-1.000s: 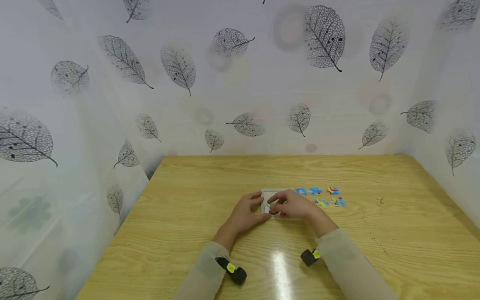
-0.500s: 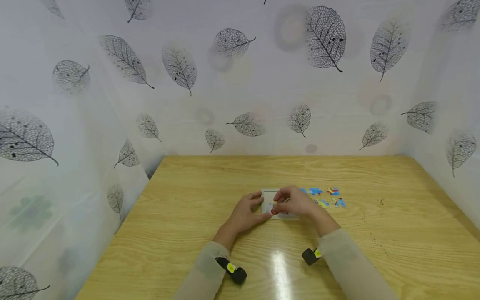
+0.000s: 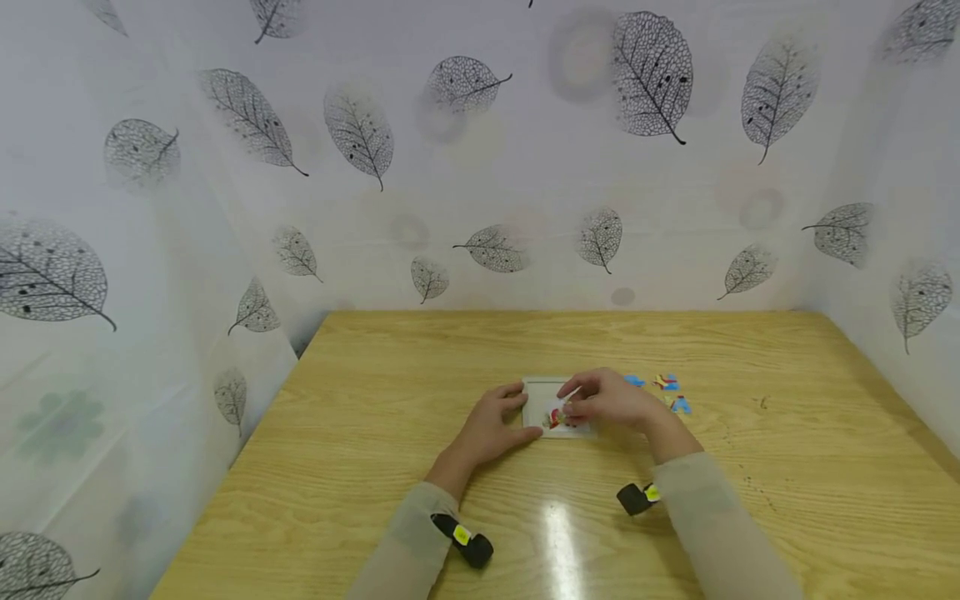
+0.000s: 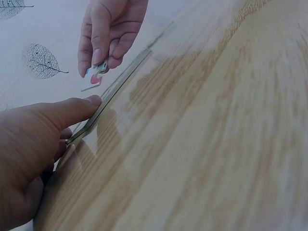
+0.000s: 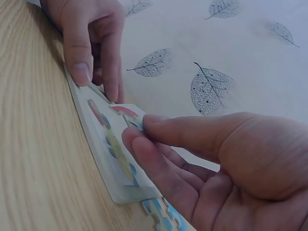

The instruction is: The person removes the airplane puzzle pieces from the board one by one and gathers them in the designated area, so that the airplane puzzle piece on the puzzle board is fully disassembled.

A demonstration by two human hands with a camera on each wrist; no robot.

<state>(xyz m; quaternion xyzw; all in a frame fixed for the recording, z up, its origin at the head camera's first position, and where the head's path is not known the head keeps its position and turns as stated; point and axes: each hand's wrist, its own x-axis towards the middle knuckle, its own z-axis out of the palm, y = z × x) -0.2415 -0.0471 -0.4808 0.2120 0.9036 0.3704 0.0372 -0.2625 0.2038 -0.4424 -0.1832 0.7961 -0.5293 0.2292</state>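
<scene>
One piece [image 4: 101, 68] is pinched in the right hand [image 3: 615, 398] over the tray [image 3: 540, 392], whose corner the left hand [image 3: 489, 425] grips, probably to steady it, while loose pieces [image 3: 666, 382] lie to its right, presumably for easy reach.

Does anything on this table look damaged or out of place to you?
Only small dark marks on the tabletop, right of the loose puzzle pieces: they break up the plain wood grain. Stains or scratches, I cannot tell.
</scene>
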